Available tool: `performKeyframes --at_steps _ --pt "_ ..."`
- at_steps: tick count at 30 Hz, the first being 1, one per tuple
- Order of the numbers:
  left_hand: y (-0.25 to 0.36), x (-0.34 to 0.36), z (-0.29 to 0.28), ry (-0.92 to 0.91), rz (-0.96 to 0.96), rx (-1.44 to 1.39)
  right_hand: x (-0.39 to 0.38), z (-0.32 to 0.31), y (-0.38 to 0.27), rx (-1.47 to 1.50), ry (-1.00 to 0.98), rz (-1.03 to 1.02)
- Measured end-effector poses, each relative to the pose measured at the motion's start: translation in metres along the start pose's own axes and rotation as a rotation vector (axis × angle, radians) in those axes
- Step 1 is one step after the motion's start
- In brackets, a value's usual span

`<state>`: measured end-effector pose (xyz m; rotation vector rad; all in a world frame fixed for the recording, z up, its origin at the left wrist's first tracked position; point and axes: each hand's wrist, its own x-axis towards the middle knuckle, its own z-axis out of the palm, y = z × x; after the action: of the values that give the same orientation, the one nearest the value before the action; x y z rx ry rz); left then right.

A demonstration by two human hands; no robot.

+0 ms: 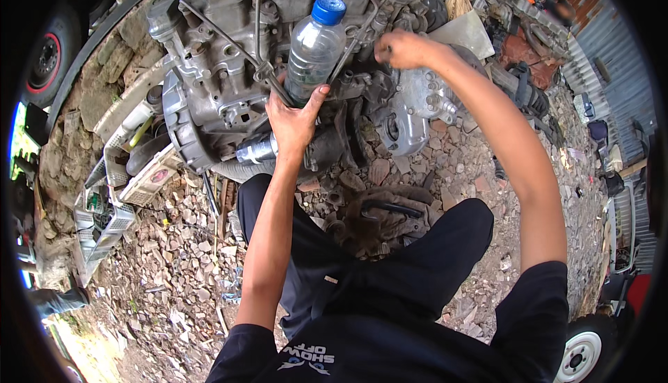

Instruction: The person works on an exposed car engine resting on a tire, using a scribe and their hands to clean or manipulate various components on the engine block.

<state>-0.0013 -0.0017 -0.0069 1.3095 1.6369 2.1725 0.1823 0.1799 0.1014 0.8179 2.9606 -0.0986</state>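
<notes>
My left hand (pixel 292 124) is wrapped around the lower part of a clear plastic bottle (pixel 313 49) with a blue screw cap. The bottle stands nearly upright in front of the engine block (pixel 209 84), and its cap is on. Clear liquid seems to sit low in it, though how much I cannot tell. Away to the right of the bottle, my right hand (pixel 405 49) is held over the engine's right end with its fingers curled in. Whatever those fingers hold, if anything, is hidden. Below that hand is a grey metal housing (pixel 407 122) on the engine.
Bent metal pipes (pixel 233 38) cross the engine's top. White plastic crates (pixel 104 205) with parts stand at the left. Between my knees, a dirty cloth (pixel 390 223) and a black hose piece lie on rubble ground (pixel 174 265). A wheel (pixel 581 355) is at lower right.
</notes>
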Motion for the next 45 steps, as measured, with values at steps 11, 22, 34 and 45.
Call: performKeyframes --at_steps 11,22,34,45 --pt "-0.001 0.001 -0.004 -0.016 -0.047 0.023 0.003 -0.041 0.017 0.17 0.19 0.189" --pt "0.004 -0.002 0.005 -0.017 -0.03 -0.024 -0.005 0.027 0.003 -0.275 0.201 -0.094" --pt "0.004 -0.001 0.0 -0.04 -0.048 -0.006 0.004 0.065 -0.062 -0.403 -0.093 0.007" --pt "-0.006 -0.001 0.003 -0.026 -0.045 -0.077 -0.025 0.094 -0.061 -0.34 0.12 -0.017"
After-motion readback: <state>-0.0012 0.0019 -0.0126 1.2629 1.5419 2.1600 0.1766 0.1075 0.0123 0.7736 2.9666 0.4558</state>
